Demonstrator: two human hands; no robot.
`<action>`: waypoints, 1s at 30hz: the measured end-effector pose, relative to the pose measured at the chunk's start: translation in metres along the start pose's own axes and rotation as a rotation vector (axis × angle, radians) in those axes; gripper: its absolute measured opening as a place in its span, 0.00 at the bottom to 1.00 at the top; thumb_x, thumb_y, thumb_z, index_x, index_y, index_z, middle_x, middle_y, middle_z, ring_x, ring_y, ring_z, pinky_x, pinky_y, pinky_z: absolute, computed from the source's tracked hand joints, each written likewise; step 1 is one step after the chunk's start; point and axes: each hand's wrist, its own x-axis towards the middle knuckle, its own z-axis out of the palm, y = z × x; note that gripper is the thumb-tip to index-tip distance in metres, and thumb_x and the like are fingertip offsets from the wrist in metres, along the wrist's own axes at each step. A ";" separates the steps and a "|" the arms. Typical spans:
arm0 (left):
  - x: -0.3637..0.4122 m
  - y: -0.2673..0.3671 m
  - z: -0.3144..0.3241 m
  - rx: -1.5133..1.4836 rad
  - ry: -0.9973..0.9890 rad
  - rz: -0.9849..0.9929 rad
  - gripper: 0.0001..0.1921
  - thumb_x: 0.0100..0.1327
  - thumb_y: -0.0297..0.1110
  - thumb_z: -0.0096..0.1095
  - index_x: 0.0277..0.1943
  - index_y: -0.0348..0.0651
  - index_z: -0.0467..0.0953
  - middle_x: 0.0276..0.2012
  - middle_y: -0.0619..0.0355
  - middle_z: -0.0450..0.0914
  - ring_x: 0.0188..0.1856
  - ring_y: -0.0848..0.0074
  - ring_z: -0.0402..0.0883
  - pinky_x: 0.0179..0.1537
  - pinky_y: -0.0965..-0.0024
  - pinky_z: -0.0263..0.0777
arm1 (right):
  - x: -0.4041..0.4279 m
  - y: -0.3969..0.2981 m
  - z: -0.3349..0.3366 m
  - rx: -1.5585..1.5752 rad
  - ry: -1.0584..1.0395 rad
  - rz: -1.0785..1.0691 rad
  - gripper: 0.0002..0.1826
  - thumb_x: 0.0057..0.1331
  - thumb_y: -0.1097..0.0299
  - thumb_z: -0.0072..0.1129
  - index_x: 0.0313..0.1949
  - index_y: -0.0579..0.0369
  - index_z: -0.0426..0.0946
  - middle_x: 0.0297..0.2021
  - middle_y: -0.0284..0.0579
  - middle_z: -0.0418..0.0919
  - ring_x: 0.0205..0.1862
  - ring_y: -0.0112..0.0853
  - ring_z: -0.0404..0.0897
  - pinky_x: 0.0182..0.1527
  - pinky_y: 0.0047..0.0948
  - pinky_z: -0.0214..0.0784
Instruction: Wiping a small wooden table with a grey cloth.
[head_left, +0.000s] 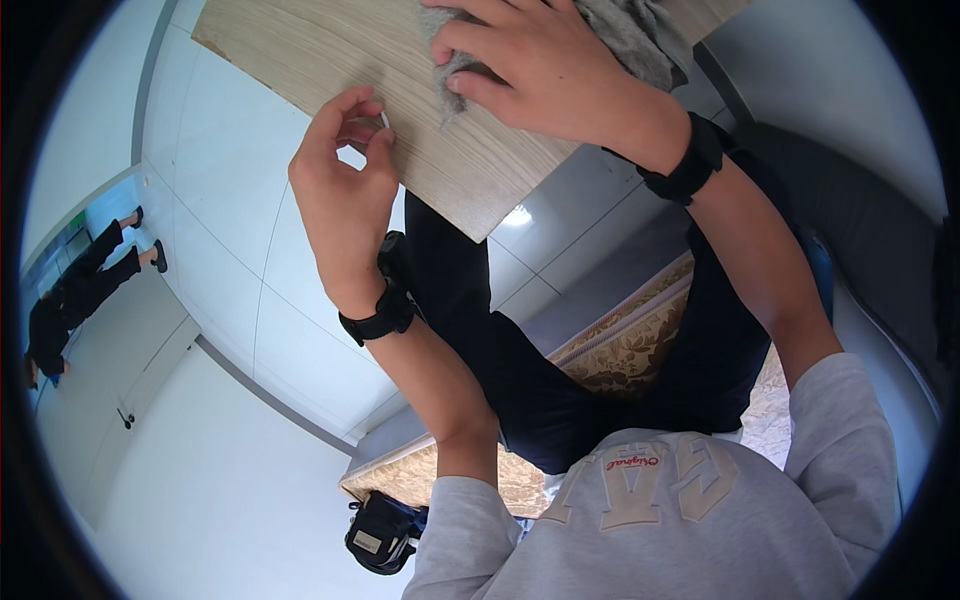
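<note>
My left hand (341, 161) is at the near-left edge of a wood-grain board tabletop (480, 176). Its thumb and fingers pinch a small, thin white object (385, 120), too small to identify. My right hand (547, 71) lies over a grey plush cloth (637, 37) on the board. The fingers and thumb curl into the fabric, and part of the cloth runs out of view at the top. Each wrist wears a black strap.
Below the board are my legs in dark trousers (525, 382), on a patterned mattress (622, 356). A black bag (379, 532) is at lower left. Beyond the pale tiled floor (225, 187), another person in dark clothes (75, 292) appears through a doorway. A dark padded surface (840, 180) lies to the right.
</note>
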 end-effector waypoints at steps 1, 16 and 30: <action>0.000 0.000 0.000 -0.002 -0.007 -0.010 0.19 0.57 0.14 0.65 0.53 0.35 0.82 0.40 0.55 0.87 0.38 0.73 0.84 0.47 0.69 0.78 | 0.000 0.000 0.000 0.005 0.004 0.000 0.08 0.66 0.67 0.60 0.43 0.52 0.77 0.61 0.50 0.73 0.68 0.46 0.66 0.67 0.50 0.52; 0.000 -0.002 -0.003 0.051 0.030 0.007 0.19 0.58 0.19 0.65 0.54 0.37 0.81 0.43 0.55 0.88 0.35 0.76 0.84 0.45 0.70 0.77 | -0.001 0.001 0.000 0.017 0.015 -0.010 0.07 0.66 0.68 0.61 0.42 0.53 0.76 0.61 0.51 0.73 0.68 0.47 0.66 0.67 0.50 0.52; 0.004 -0.009 0.001 0.056 0.094 -0.090 0.17 0.58 0.23 0.72 0.52 0.39 0.83 0.41 0.61 0.88 0.33 0.81 0.80 0.41 0.74 0.74 | -0.001 0.000 0.001 0.008 0.016 -0.003 0.07 0.66 0.67 0.60 0.42 0.52 0.76 0.61 0.51 0.73 0.68 0.46 0.66 0.67 0.50 0.51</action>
